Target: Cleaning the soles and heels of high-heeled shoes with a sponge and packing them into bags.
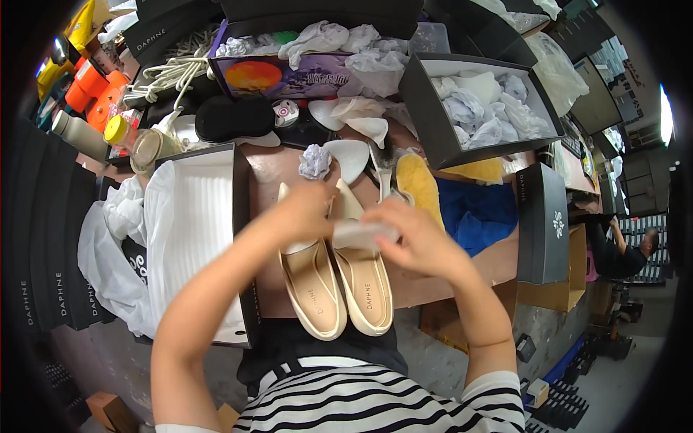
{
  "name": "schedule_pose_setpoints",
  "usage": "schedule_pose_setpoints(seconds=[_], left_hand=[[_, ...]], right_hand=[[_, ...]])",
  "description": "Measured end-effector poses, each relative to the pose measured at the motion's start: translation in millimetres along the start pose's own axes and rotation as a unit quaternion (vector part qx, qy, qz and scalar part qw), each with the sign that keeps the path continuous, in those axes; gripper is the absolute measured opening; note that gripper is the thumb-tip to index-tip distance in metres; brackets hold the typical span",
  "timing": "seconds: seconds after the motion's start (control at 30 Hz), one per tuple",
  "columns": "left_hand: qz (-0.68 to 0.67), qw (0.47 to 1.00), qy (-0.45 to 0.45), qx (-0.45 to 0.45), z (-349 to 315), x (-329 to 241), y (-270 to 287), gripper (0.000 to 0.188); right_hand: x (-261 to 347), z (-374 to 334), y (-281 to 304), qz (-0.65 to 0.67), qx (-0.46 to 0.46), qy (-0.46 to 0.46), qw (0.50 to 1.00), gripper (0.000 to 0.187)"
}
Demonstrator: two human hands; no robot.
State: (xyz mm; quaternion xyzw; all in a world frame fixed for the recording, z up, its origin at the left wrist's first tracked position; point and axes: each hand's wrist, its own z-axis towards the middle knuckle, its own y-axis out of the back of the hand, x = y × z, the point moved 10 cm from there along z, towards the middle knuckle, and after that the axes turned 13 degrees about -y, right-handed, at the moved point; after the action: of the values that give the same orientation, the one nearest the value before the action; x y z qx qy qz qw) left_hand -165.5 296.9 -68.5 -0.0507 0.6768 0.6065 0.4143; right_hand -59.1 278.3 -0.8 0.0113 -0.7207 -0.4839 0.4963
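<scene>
A pair of cream pointed slip-on shoes lies side by side at the table's front edge, toes away from me: the left shoe (312,292) and the right shoe (366,285). Above the left shoe's front is my left hand (303,209), its fingers curled and blurred by motion; what they hold is hidden. My right hand (415,234) pinches one end of a thin whitish piece (357,235), perhaps paper or foam, stretched over the right shoe. Its other end reaches toward my left fingers. Just beyond the toes lies a crumpled paper ball (315,162).
On the left lies an open shoebox (242,195) lined with white tissue. A dark box (469,155) full of crumpled paper stands back right, near a yellow cloth (419,189) and blue cloth (469,216). A closed shoebox (541,231) stands right. Another person (622,249) is far right.
</scene>
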Motion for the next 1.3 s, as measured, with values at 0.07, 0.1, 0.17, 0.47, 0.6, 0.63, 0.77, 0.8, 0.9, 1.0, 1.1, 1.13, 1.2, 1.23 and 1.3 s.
schedule_pose_setpoints(seconds=[0.07, 0.1, 0.17, 0.47, 0.6, 0.63, 0.77, 0.8, 0.9, 1.0, 1.1, 1.13, 1.2, 1.23, 1.3], left_hand=[[-0.034, 0.991, 0.108, -0.076, 2.7, 28.7, 40.3, 0.043], [0.021, 0.988, 0.093, -0.121, 2.3, 28.3, 57.4, 0.043], [0.05, 0.98, 0.086, -0.172, 2.4, 26.8, 64.5, 0.054], [0.301, 0.933, 0.122, -0.155, 54.2, 42.6, 35.0, 0.029], [0.209, 0.936, -0.061, -0.276, 45.5, -11.3, 74.2, 0.022], [0.161, 0.959, -0.037, -0.232, 39.0, -17.5, 81.0, 0.023], [0.297, 0.942, -0.142, -0.062, -18.6, -90.2, 53.8, 0.019], [0.311, 0.939, -0.147, -0.008, -37.4, -99.2, 39.8, 0.016], [0.259, 0.949, -0.169, 0.057, -67.7, -92.2, 0.8, 0.008], [0.316, 0.926, -0.208, 0.011, -56.7, -90.7, -8.9, 0.007], [0.351, 0.925, -0.143, 0.039, -52.8, -57.1, -22.3, 0.007], [0.349, 0.925, -0.147, 0.038, -49.5, -58.2, -20.6, 0.007], [0.281, 0.954, -0.101, 0.039, -46.5, -50.1, -9.4, 0.007], [0.246, 0.966, -0.085, 0.016, -42.9, -46.4, 6.0, 0.013], [0.193, 0.978, -0.033, -0.069, -42.4, -32.4, 28.1, 0.027]], right_hand=[[-9.3, -8.3, -17.2, -0.019, 0.022, -0.023, 0.999, 0.031], [2.8, -7.5, -24.1, -0.106, -0.003, 0.018, 0.994, 0.029], [16.8, -4.3, -40.3, -0.201, -0.042, 0.088, 0.975, 0.025], [21.1, 4.0, -64.9, -0.284, -0.006, 0.12, 0.951, 0.019], [3.4, 9.1, -61.2, -0.285, -0.054, 0.109, 0.951, 0.015], [-1.3, 12.8, -59.7, -0.268, -0.06, 0.095, 0.957, 0.016], [-15.8, 10.2, -13.8, -0.113, -0.066, -0.028, 0.991, 0.014], [-14.1, 12.9, -4.2, -0.043, -0.088, -0.024, 0.995, 0.012], [-7.9, 23.7, -3.0, 0.008, -0.107, -0.045, 0.993, 0.012], [-6.7, 42.4, -8.9, -0.038, -0.174, 0.01, 0.984, 0.015], [-4.5, 73.4, -13.2, -0.137, -0.212, 0.041, 0.967, 0.022], [1.5, 77.2, -11.6, -0.179, -0.248, 0.079, 0.949, 0.025], [-7.7, 99.4, -30.2, -0.229, -0.219, 0.06, 0.947, 0.028], [-14.3, 107.4, -40.3, -0.274, -0.188, 0.044, 0.942, 0.031], [-25.4, 115.4, -43.3, -0.245, -0.133, 0.006, 0.96, 0.034]])
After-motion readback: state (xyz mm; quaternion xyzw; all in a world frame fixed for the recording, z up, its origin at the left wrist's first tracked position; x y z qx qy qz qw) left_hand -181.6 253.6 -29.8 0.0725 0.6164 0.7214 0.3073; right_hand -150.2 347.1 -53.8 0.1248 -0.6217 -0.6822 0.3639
